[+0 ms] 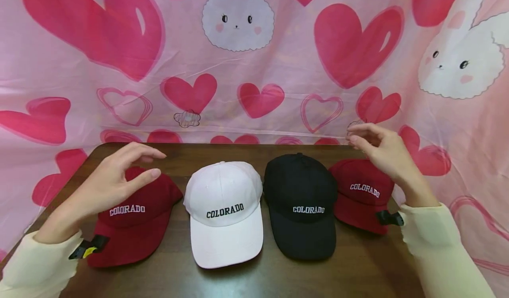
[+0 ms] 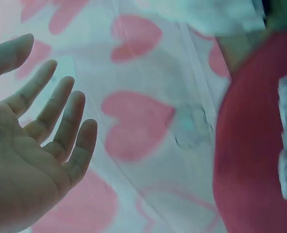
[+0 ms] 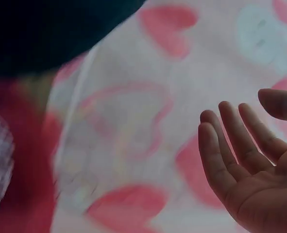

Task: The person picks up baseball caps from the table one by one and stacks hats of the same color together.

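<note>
Four caps lettered COLORADO would be a row: a dark red cap (image 1: 139,227) at the left, a white cap (image 1: 224,187), a black cap (image 1: 300,183), and another red cap (image 1: 359,205) at the right. My left hand (image 1: 115,179) hovers over the left red cap with fingers loosely bent and nothing in them; its palm shows in the left wrist view. Above the right red cap, my right hand (image 1: 381,150) is raised, its fingers relaxed and holding nothing.
The caps sit on a dark brown wooden table (image 1: 159,276). Behind it hangs a pink cloth (image 1: 286,59) printed with hearts and rabbits. Small black clips or straps (image 1: 391,218) are at the wrists, over cream sleeves (image 1: 433,245).
</note>
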